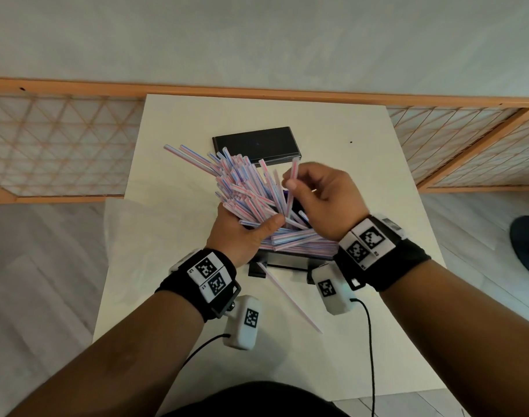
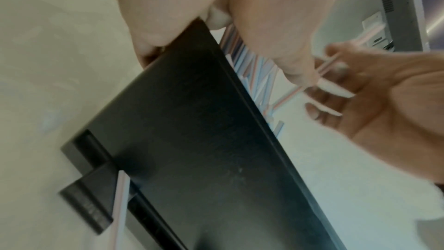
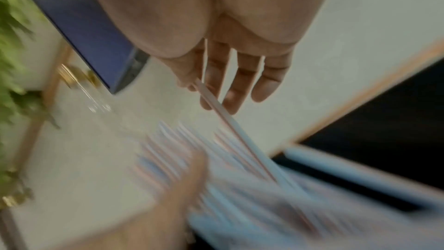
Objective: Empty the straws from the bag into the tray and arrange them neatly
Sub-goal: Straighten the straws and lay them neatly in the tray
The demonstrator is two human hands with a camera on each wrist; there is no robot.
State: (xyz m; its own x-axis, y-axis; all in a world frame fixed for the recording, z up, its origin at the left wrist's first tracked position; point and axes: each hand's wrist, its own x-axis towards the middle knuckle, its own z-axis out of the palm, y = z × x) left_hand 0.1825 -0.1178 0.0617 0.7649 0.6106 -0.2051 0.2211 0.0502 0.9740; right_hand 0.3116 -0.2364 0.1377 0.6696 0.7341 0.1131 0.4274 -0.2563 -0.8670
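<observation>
Left to right across the white counter [image 1: 347, 130]: the left hand [image 1: 242, 236], fingers and thumb curled, grips a splayed sheaf of straws [image 1: 242, 185] by its near end, the long axes fanning up and away to the left over the black tray [image 1: 287, 261]. More straws lie flat along the tray's width, beneath the sheaf. To the right, the right hand [image 1: 320, 197] pinches a single straw [image 1: 291, 188] between thumb and forefinger, its other fingers relaxed; this straw stands nearly upright, its lower end among the pile just beside the left thumb. One stray straw [image 1: 290, 299] lies on the counter, slanting toward the viewer from the tray's near edge. The straws are thin, pale, striped pink and blue. A dark flat box [image 1: 257, 142] sits beyond. No bag can be made out.
</observation>
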